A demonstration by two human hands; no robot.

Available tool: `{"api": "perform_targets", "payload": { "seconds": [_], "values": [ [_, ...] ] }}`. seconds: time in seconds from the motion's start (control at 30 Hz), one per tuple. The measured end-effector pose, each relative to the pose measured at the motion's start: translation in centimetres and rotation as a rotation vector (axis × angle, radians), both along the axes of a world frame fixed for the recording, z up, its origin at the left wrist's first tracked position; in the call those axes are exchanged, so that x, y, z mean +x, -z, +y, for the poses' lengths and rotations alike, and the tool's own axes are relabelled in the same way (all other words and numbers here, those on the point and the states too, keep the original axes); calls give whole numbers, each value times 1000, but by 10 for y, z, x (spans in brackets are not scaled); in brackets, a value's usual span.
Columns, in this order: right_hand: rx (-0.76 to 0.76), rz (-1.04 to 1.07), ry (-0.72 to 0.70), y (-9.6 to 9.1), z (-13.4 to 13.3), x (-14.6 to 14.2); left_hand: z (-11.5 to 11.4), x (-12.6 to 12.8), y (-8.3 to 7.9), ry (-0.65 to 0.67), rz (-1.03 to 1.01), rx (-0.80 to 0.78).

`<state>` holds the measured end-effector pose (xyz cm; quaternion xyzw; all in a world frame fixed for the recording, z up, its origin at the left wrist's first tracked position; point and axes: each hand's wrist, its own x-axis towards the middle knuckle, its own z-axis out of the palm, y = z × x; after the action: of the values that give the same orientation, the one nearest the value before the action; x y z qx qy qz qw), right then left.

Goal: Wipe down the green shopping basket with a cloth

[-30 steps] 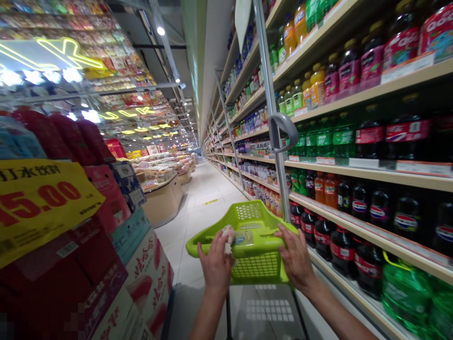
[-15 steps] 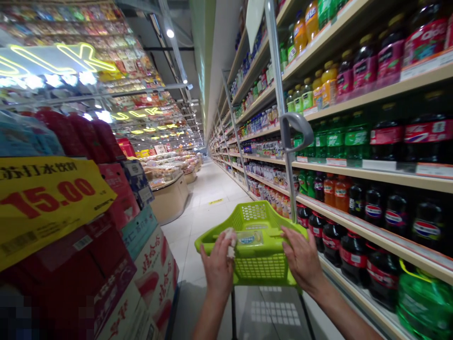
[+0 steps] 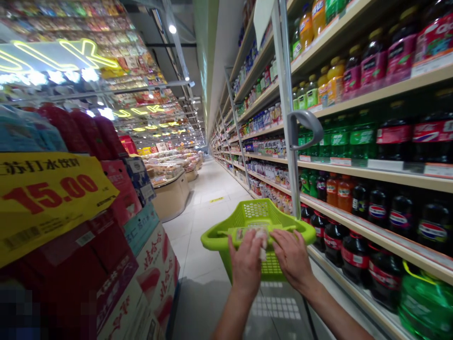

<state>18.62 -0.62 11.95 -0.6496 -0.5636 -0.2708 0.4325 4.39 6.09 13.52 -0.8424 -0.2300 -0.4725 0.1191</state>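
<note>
A lime-green shopping cart (image 3: 212,242) with a perforated basket stands in front of me. My left hand (image 3: 246,259) presses a crumpled white tissue (image 3: 262,242) onto the middle of the cart's handle. Its fingers are closed on the tissue and partly cover the clear label panel there. Just to the right, my right hand (image 3: 293,257) has its fingers bent over the handle, close to the tissue. Its palm side is hidden from me.
Shelves (image 3: 375,172) of bottled drinks run along the right, with a grey loop (image 3: 307,130) jutting from an upright. Stacked drink cartons (image 3: 155,274) and a yellow price sign (image 3: 53,198) stand close on the left. A tiled aisle (image 3: 205,189) stretches ahead past a display counter (image 3: 170,196).
My left hand has slid right along the handle with the tissue. My right hand has shifted inward, so the two hands are now close together. The view has moved slightly.
</note>
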Motion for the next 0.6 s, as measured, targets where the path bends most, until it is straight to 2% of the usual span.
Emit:
{"api": "perform_targets", "payload": {
  "seconds": [0.07,0.1,0.27,0.33,0.4,0.5,0.6],
  "values": [
    [3,-18,-24,0,-1,-2,-9,14,1,61,15,34],
    [1,-29,-38,0,-2,-2,-8,14,2,57,21,27],
    [12,-16,-64,-1,-8,-4,26,-35,6,-141,-19,-90],
    [39,23,-51,-2,-8,-8,27,-40,5,-195,-63,-123],
    [58,49,-39,-2,-8,-11,14,-27,4,-147,-54,-115],
    [55,36,-39,-1,-9,-11,-12,3,1,32,33,-34],
    [32,3,-54,-1,-12,-7,-11,3,-1,53,69,-29]
  ]
}}
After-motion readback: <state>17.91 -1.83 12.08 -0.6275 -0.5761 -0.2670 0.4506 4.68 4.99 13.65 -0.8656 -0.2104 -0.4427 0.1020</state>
